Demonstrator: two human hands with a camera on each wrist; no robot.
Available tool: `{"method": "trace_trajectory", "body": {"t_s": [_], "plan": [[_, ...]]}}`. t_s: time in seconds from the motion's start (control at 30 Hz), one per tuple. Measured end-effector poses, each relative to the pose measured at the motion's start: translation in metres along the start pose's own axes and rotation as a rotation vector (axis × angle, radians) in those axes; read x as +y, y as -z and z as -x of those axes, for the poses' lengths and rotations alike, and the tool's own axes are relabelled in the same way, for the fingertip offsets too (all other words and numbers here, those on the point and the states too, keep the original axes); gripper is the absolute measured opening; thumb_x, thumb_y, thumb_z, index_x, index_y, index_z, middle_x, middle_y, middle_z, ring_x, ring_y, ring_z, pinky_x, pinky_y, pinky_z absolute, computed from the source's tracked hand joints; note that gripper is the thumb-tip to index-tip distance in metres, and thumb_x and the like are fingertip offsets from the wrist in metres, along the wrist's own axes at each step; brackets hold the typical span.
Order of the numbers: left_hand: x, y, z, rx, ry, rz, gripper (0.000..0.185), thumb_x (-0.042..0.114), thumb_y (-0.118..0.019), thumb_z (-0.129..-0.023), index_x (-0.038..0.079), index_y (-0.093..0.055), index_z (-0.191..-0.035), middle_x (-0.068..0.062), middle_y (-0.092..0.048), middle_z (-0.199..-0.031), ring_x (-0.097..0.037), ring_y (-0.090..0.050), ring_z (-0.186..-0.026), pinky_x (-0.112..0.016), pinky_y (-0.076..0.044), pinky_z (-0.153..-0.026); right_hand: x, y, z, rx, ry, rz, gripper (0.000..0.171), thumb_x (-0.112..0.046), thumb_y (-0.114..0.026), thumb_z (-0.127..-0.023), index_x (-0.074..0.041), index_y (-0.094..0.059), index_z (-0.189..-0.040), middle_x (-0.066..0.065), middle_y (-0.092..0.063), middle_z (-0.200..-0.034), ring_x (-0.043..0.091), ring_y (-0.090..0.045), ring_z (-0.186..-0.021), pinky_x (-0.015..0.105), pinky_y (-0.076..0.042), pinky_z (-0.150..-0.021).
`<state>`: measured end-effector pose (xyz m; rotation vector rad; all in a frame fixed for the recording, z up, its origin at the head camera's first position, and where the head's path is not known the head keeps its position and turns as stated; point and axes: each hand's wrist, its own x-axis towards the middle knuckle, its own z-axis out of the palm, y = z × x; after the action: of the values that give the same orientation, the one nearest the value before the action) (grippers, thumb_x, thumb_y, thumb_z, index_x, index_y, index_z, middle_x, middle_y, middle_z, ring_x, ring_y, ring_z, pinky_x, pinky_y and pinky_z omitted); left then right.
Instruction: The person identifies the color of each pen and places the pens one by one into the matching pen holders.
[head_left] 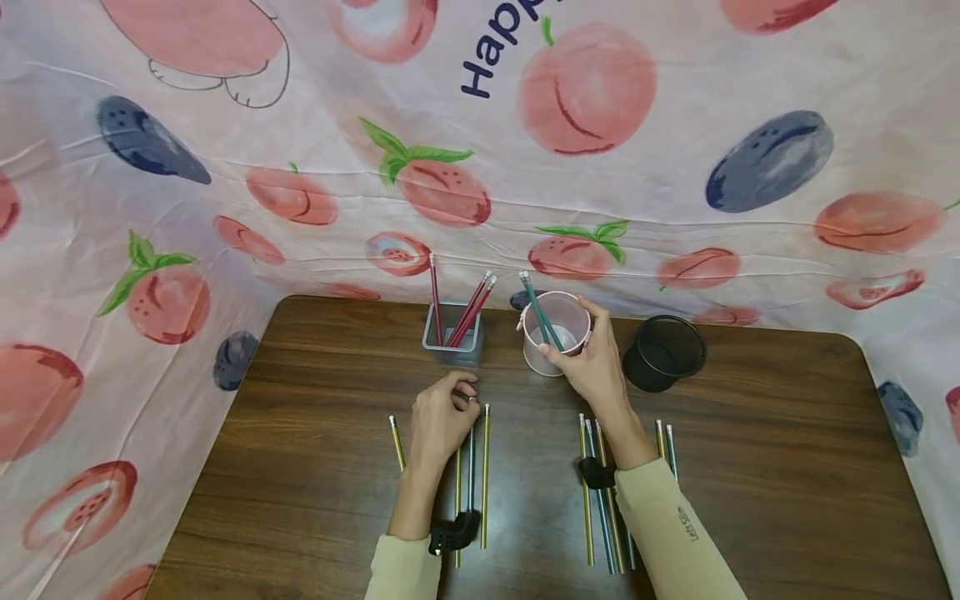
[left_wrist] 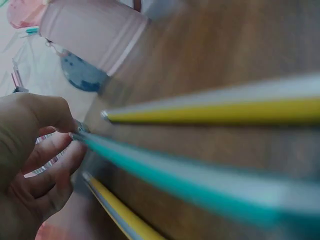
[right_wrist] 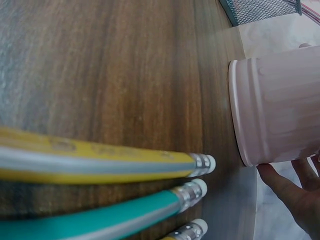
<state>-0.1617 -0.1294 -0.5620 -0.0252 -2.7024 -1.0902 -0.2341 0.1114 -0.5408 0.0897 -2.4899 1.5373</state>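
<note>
My left hand [head_left: 442, 421] pinches the eraser end of a green pencil [left_wrist: 175, 175], between two yellow pencils, one of them a yellow pencil [head_left: 485, 483] on the right. Further left lies another yellow pencil [head_left: 397, 442], partly behind the forearm. With thumb and fingers, my right hand [head_left: 600, 375] holds the pink cup [head_left: 538, 363] at its right side. Green pencils [head_left: 540, 310] lean inside that cup, eraser ends up. In the right wrist view, the fingers reach round the cup near its base, partly hidden.
A grey mesh holder [head_left: 459, 357] with several red pencils [head_left: 436, 287] stands left of the cup. To the right is a black cup [head_left: 648, 373]. Yellow pencils [right_wrist: 100, 162] and green pencils [right_wrist: 115, 215] lie beside and under the right forearm. Patterned cloth [head_left: 315, 250] hangs behind the table.
</note>
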Motion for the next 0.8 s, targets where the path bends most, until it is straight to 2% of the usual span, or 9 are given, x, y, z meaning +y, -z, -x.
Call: {"method": "trace_trajectory", "body": {"t_s": [0.17, 0.43, 0.5, 0.67, 0.8], "plan": [[0.008, 0.004, -0.009, -0.01, 0.021, 0.134, 0.028, -0.004, -0.069, -0.076, 0.008, -0.074, -0.101, 0.007, -0.07, -0.079, -0.005, -0.063, -0.062, -0.026, -0.053, -0.059, 0.002, 0.0, 0.0, 0.003, 0.005, 0.0, 0.093, -0.032, -0.09, -0.07, -0.011, -0.038, -0.144, 0.023, -0.049, -0.135, 0.039, -0.053, -0.12, 0.05, -0.044, -0.097], [0.011, 0.006, -0.016, 0.004, 0.013, 0.206, 0.025, -0.006, -0.069, -0.079, 0.008, -0.074, -0.1, 0.008, -0.07, -0.08, -0.006, -0.064, -0.066, -0.026, -0.05, -0.06, 0.0, 0.001, 0.0, 0.004, 0.019, -0.002, 0.092, -0.031, -0.09, -0.071, -0.01, -0.038, -0.144, 0.024, -0.049, -0.134, 0.039, -0.053, -0.12, 0.05, -0.044, -0.097], [0.012, 0.006, -0.016, 0.004, 0.012, 0.243, 0.025, -0.006, -0.068, -0.08, 0.007, -0.074, -0.1, 0.006, -0.07, -0.082, -0.007, -0.064, -0.065, -0.026, -0.051, -0.056, 0.0, 0.001, -0.001, 0.003, 0.017, -0.005, 0.092, -0.03, -0.09, -0.071, -0.01, -0.038, -0.144, 0.024, -0.049, -0.134, 0.039, -0.053, -0.12, 0.05, -0.044, -0.098], [0.018, 0.005, -0.019, -0.018, 0.027, 0.405, 0.018, -0.004, -0.068, -0.085, 0.002, -0.072, -0.101, -0.003, -0.07, -0.087, -0.012, -0.066, -0.064, -0.029, -0.054, -0.045, 0.0, 0.001, -0.001, -0.002, 0.016, -0.01, 0.091, -0.029, -0.09, -0.071, -0.009, -0.038, -0.143, 0.024, -0.05, -0.133, 0.039, -0.053, -0.12, 0.05, -0.044, -0.098], [0.024, 0.004, -0.022, -0.024, 0.023, 0.512, 0.014, -0.003, -0.07, -0.087, 0.002, -0.072, -0.1, -0.009, -0.07, -0.088, -0.016, -0.067, -0.065, -0.031, -0.056, -0.048, 0.001, 0.001, 0.0, -0.008, 0.012, -0.011, 0.091, -0.03, -0.089, -0.072, -0.009, -0.038, -0.144, 0.023, -0.049, -0.133, 0.039, -0.053, -0.12, 0.05, -0.044, -0.098]]}}
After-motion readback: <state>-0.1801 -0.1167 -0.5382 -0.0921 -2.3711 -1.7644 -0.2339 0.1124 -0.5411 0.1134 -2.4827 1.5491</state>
